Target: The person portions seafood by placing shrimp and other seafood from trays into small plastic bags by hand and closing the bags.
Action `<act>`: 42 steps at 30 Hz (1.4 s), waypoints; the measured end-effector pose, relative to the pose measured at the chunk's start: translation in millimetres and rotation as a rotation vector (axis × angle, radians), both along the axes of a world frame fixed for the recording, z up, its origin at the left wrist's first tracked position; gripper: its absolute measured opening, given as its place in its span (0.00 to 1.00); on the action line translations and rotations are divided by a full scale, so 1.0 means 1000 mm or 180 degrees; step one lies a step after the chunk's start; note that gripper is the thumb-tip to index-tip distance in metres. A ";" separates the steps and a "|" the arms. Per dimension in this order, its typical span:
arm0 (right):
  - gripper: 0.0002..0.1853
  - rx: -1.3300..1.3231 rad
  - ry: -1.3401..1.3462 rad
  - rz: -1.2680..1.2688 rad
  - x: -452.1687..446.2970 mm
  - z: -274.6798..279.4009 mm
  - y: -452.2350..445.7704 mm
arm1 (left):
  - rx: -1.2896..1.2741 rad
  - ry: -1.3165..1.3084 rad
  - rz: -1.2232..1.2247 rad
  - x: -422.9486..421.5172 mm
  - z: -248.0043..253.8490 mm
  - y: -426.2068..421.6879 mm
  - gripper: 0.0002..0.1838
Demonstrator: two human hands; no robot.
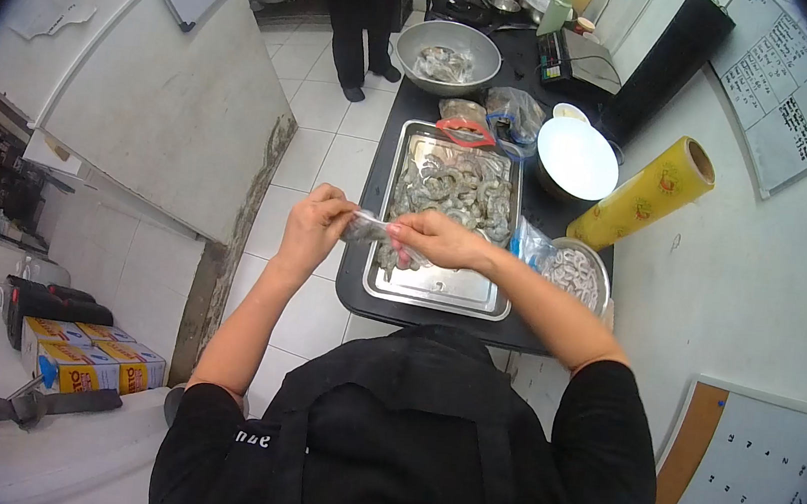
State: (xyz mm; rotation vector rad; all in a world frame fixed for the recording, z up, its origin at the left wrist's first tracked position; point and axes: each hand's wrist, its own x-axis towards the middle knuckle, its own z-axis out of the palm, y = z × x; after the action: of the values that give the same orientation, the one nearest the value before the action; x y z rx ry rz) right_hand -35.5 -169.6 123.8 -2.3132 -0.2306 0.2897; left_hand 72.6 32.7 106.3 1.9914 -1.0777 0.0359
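Between my two hands is a small clear plastic bag (363, 231) with greyish contents that look like shrimp. My left hand (316, 226) pinches the bag's upper edge at one end, fingers closed. My right hand (437, 240) grips the other end of that edge, also closed. Both hands are over the near left part of a metal tray (454, 293). On the tray lies a pile of raw grey shrimp (457, 186), partly hidden by my right hand.
Right of the tray stands a bowl (606, 287) of pale curled pieces. Beyond are a white bowl (578, 160), filled plastic bags (514, 115), a large metal bowl (408, 49) and a scale (588, 63). A yellow film roll (644, 193) stands by the wall. Another person (354, 14) stands behind the table.
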 end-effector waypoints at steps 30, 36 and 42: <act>0.19 0.3256 0.1766 -0.1890 0.032 -0.166 0.052 | -0.0022 0.1104 0.1451 -0.033 -0.192 0.019 0.07; 0.12 0.0588 -0.0624 -0.1302 0.016 -0.193 0.084 | -0.0799 0.3258 0.2157 -0.050 -0.220 0.012 0.09; 0.09 0.0562 -0.0342 -0.1489 0.013 -0.208 0.090 | -0.1200 0.4310 0.2748 -0.065 -0.190 -0.002 0.08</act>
State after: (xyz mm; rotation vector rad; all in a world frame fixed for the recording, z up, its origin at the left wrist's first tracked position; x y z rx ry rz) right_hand -23.0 -79.6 -84.7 -2.1330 0.2252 -0.0879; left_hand 7.5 30.7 -83.5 1.4467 0.6115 -0.5278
